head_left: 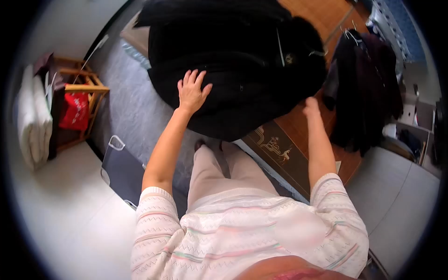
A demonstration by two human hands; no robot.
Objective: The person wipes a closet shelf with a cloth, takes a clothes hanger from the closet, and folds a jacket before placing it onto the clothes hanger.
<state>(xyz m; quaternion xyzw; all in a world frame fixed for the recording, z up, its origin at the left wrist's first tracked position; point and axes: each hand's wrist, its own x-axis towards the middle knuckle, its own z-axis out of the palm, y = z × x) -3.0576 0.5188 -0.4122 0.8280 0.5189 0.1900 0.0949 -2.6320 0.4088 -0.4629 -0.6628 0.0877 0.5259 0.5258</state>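
Two hands are tending a black garment [233, 88].
The left hand [190, 95] is pressing flat, fingers spread; the right hand [311, 107] is curling by its edge, hold unclear.

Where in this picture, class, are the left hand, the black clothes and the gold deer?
Left hand [191, 96], head view: back of hand.
Black clothes [224, 88], head view: part beside the fingers.
Gold deer [283, 154], head view: its body.
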